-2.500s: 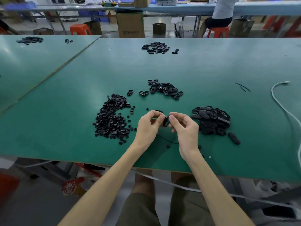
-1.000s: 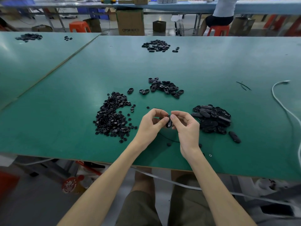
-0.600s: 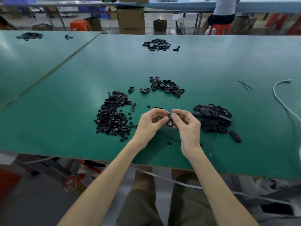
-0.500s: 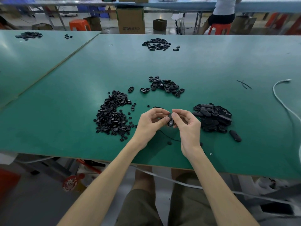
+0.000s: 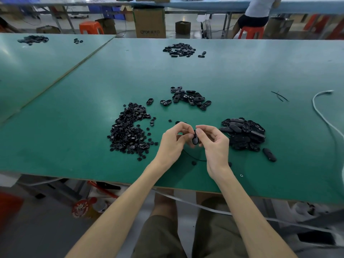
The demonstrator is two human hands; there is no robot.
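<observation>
Left, a heap of small round black discs point(image 5: 130, 129) lies on the matte green worktop point(image 5: 65, 142), with open room around it. The left hand point(image 5: 173, 144) and right hand point(image 5: 216, 146) pinch one smooth black oval shell point(image 5: 195, 139) between curled fingers point(image 5: 186, 127), above the near edge. Right, a heap of oval shells point(image 5: 243, 133); farther, a white cable point(image 5: 323, 118).

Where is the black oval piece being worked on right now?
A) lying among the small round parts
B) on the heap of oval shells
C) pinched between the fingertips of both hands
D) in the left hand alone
C: the black oval piece is pinched between the fingertips of the left hand and the right hand.
</observation>
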